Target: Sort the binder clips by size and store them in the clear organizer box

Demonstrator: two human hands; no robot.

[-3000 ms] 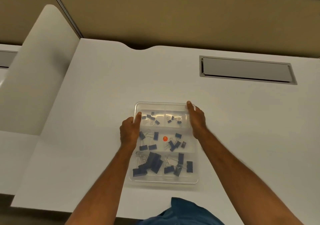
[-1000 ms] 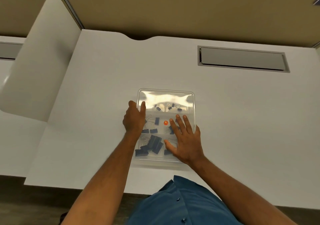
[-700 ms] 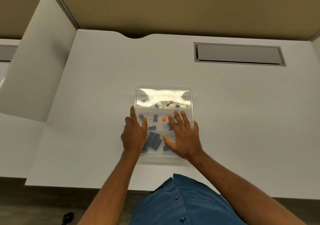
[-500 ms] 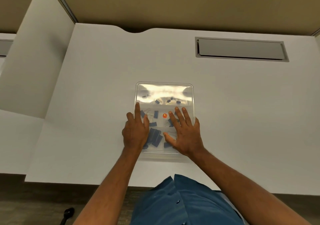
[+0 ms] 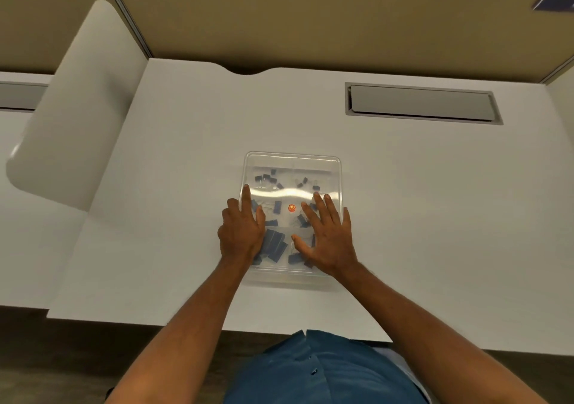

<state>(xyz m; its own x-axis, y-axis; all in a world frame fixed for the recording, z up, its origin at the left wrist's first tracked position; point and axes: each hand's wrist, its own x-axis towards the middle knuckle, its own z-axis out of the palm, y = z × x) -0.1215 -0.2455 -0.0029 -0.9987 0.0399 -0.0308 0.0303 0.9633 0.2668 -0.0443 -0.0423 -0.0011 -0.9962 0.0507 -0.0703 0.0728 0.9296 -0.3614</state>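
A: Organizer box?
B: Mid-desk, lid on, long axis running away from the person. Binder clips inside, biggest nearest.
A: Hands?
B: Left hand & right hand flat on lid, fingers straight, gripping nothing.

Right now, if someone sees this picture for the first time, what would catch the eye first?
Two bare hands, the left hand and the right hand, lie flat with straight fingers on the lid of a clear plastic organizer box at the middle of the white desk. Dark blue binder clips show through it, the smallest in the far compartments and the biggest in the near ones, and a small orange dot glows at its centre.
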